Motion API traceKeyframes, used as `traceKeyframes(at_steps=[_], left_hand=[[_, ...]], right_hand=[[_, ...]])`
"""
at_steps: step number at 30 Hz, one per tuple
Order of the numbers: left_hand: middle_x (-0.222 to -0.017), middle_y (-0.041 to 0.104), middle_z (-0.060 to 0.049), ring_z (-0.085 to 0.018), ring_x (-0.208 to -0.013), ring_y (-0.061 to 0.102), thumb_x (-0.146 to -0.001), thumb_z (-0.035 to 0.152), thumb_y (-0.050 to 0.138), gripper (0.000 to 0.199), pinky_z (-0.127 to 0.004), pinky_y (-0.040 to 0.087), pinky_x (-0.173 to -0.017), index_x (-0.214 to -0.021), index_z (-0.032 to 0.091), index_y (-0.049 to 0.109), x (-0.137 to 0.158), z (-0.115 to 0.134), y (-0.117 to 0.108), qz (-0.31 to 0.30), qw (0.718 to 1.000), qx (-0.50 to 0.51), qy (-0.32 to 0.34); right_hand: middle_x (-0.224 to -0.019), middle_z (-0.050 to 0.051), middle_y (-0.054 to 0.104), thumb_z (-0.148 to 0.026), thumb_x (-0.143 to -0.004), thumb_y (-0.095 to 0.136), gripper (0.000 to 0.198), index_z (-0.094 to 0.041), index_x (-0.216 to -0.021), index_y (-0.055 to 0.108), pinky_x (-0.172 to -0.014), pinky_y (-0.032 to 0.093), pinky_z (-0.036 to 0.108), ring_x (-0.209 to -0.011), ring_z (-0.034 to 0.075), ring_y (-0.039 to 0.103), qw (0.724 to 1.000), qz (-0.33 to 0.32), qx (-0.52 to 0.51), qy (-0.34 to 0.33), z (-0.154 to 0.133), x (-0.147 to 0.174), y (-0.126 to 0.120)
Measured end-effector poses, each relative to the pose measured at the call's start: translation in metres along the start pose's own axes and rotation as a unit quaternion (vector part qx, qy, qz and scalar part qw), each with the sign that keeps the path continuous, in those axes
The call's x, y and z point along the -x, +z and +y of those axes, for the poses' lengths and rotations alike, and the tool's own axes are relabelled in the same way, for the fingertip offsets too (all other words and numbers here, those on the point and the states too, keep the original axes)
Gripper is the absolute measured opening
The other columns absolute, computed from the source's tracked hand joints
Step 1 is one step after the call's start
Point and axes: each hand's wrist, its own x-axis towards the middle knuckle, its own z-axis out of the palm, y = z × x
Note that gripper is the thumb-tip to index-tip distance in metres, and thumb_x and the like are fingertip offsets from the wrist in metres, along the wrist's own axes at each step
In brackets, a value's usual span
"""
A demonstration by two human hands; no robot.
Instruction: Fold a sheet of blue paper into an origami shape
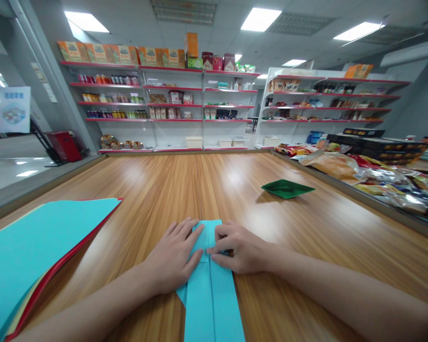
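A folded strip of light blue paper [199, 294] lies lengthwise on the table before me, with a crease or seam down its middle. My left hand [173, 254] rests on the strip's left side, fingers stretched out and pressing it flat. A corner of the paper sticks out to the left below that wrist. On the right side, my right hand [237, 247] has its fingers curled, with thumb and forefinger closed at the paper's middle seam. The exact edge it pinches is partly hidden by the fingers.
A stack of coloured paper [39, 237], blue on top with red and cream beneath, lies at left. A folded green paper boat [287, 188] sits at right on the wooden table [157, 185]. Packaged snacks [371, 171] crowd beyond the right edge; stocked shelves [171, 88] stand behind.
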Motion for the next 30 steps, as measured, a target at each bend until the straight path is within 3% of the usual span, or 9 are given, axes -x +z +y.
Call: traceKeyframes(at_steps=[15,22,30], left_hand=[[-0.148,0.032,-0.013,-0.031,-0.137,0.025,-0.094,0.049,0.031,0.058,-0.052,0.021,-0.110,-0.143,0.017,0.034,0.001,0.000,0.000,-0.007,1.000,0.007,-0.002],[-0.153,0.012,-0.013,-0.032,-0.141,0.008,-0.088,0.065,0.031,0.079,-0.056,0.014,-0.110,-0.148,0.017,0.015,0.004,-0.002,-0.007,-0.069,0.997,0.027,0.016],[-0.153,0.007,-0.013,-0.032,-0.141,0.005,-0.088,0.066,0.028,0.080,-0.055,0.013,-0.111,-0.148,0.015,0.013,0.003,0.002,-0.009,-0.083,0.996,0.020,-0.003]], right_hand=[[-0.067,0.001,0.058,-0.025,-0.087,0.049,0.023,-0.020,-0.076,0.068,-0.065,0.036,0.029,-0.061,0.012,0.049,0.995,-0.055,0.030,-0.081,-0.009,0.001,0.000],[-0.062,-0.001,0.054,-0.024,-0.085,0.051,0.023,-0.019,-0.066,0.063,-0.061,0.034,0.028,-0.055,0.011,0.045,0.993,-0.066,0.039,-0.091,-0.018,-0.001,-0.005],[-0.060,-0.002,0.058,-0.024,-0.084,0.051,0.023,-0.019,-0.063,0.058,-0.064,0.036,0.027,-0.055,0.010,0.048,0.990,-0.097,0.015,-0.104,-0.026,-0.002,-0.008]])
